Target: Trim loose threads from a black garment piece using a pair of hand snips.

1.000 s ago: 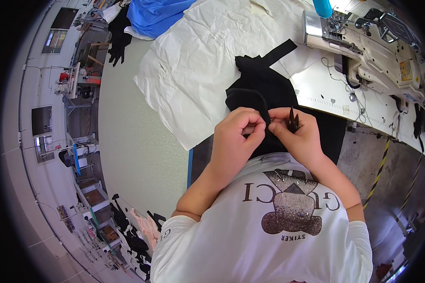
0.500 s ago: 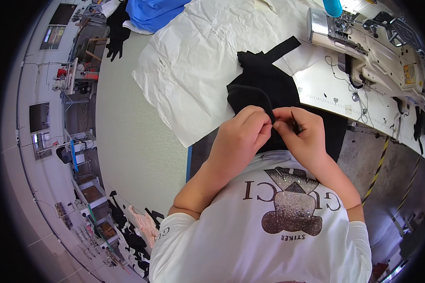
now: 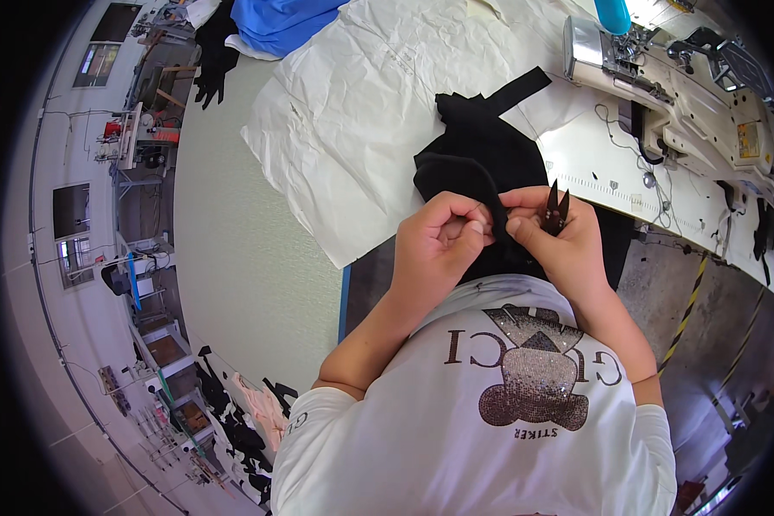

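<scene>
A black garment piece [image 3: 490, 142] lies over the near edge of the work table, with a strap-like strip pointing to the far right. My left hand [image 3: 443, 236] is closed, its fingers pinching the folded edge of the cloth. Close beside it, my right hand [image 3: 563, 236] pinches the same edge between thumb and forefinger. A small pair of dark thread snips [image 3: 557, 209] is tucked in my right palm, blades pointing up and slightly apart. What the fingertips hold at the edge is too small to make out.
Crumpled white paper [image 3: 335, 129] covers much of the table [image 3: 241, 232]. A sewing machine [image 3: 688, 107] stands at the right, with loose threads on its white bed. Blue cloth [image 3: 284, 26] lies at the far left, near a black glove-like piece [image 3: 215, 56]. Fabric scraps [image 3: 232, 421] are at lower left.
The snips have turned in my right hand, so the blades now show upright. My left hand has rolled open slightly and shifted a little, still at the cloth edge.
</scene>
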